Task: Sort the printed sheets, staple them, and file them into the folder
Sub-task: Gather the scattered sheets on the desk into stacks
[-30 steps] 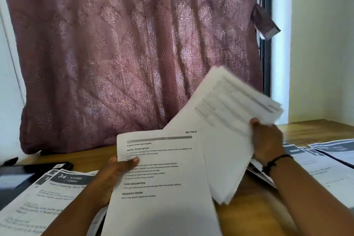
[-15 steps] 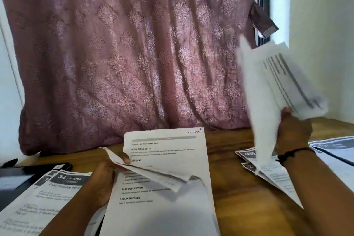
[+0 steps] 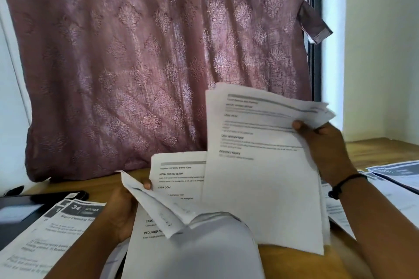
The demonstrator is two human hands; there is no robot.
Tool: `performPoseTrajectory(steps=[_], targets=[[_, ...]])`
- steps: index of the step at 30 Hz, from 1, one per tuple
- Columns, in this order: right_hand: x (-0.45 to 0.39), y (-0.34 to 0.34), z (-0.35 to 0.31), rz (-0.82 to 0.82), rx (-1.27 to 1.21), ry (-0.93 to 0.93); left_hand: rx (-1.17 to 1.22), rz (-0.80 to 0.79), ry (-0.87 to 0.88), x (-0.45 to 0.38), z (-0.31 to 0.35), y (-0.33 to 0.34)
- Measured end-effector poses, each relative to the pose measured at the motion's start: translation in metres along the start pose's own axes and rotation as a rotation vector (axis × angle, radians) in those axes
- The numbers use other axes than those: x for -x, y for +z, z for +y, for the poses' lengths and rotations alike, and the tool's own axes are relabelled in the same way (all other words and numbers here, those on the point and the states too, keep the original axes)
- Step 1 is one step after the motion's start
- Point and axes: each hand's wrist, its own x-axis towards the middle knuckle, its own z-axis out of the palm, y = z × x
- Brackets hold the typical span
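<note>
Sheets: right hand (image 3: 326, 145) grip pinching raised sheaf (image 3: 260, 165) at right edge, long axis upright. Left hand (image 3: 123, 213) grip clasping near stack (image 3: 176, 188), leftward, below sheaf. Desk (image 3: 371, 149) beneath.

Setting is looking like a home room: patterned mauve curtain (image 3: 158, 63) is hanging behind a wooden desk (image 3: 374, 152), plain painted walls (image 3: 381, 52) adjoining.

Both hands (image 3: 122, 208) (image 3: 326, 145) raised (fingers curled, gripping)
</note>
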Motion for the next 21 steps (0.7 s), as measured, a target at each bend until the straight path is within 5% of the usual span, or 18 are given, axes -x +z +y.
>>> performPoseTrajectory(steps=[4, 12, 21], targets=[[0.010, 0.012, 0.014, -0.239, -0.025, 0.184, 0.051, 0.069, -0.095, -0.008, -0.004, -0.017], [0.027, 0.037, 0.030, -0.125, -0.065, 0.366, -0.004, 0.167, -0.105, -0.015, -0.006, -0.024], [0.040, 0.052, 0.032, -0.082, -0.095, 0.361, -0.036, 0.132, -0.071, -0.008, -0.004, -0.009]])
